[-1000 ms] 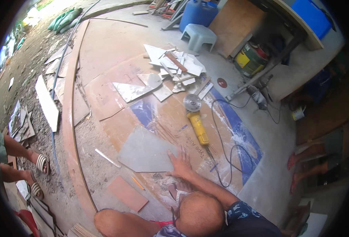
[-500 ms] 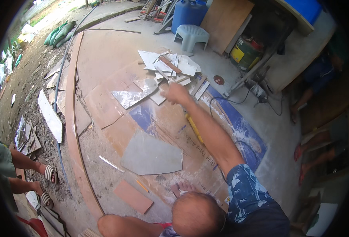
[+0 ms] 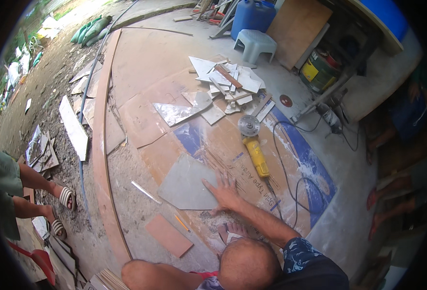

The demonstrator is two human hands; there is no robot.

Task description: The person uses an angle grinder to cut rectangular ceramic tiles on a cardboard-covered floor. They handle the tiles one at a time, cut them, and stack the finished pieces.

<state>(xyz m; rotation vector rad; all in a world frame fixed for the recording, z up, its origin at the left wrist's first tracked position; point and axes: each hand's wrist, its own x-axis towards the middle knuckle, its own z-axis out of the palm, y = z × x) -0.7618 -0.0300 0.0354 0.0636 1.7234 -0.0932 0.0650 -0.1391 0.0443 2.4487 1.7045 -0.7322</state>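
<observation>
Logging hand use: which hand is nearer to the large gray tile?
Right. The right hand lies at the right edge of the gray tile; the left hand is out of view.

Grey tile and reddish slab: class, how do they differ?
The grey tile is irregular, the reddish slab rectangular. The grey tile looks larger than the reddish slab. The right hand reaches over the grey tile's edge; no hand is at the reddish slab. Both lie flat.

Right hand (image 3: 224, 194): free strip of cardboard (image 3: 224, 149) ahead, between gray tile (image 3: 185, 186) (left) and yellow angle grinder (image 3: 257, 157) (ahead-right). Obstacles: grinder cord (image 3: 274, 197), looping to right; heap of broken tiles (image 3: 230, 82), farther ahead; bent knee (image 3: 249, 266), close behind; long plank (image 3: 100, 159), well left.
</observation>
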